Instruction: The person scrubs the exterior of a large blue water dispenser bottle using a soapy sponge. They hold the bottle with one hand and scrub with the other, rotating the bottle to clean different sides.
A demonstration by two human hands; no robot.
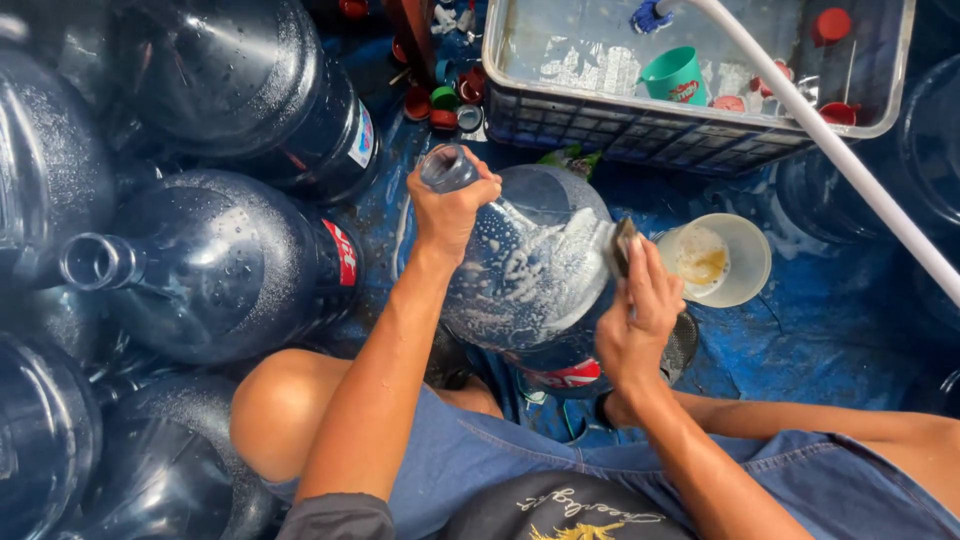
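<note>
Gripping the neck of the soapy water jug (pixel 530 270), your left hand (pixel 450 205) had its fingers wrapped tight around the narrow top, tipping the jug over toward your left. The jug sat just in front of your knees on the wet blue floor (pixel 800 330), streaked with white foam. Your right hand (pixel 640 320) was closed on a scrub pad (pixel 624 245), fingers curled, pressing it against the jug's right shoulder. Just right of that hand stood a small white bowl (pixel 725 260) with yellowish liquid in it. Farther off was a grey crate (pixel 690 130) of water with a green cup (pixel 675 75) and red caps floating, a white hose (pixel 830 145) running across it. More blue jugs (pixel 210 265) lay piled on the left.
</note>
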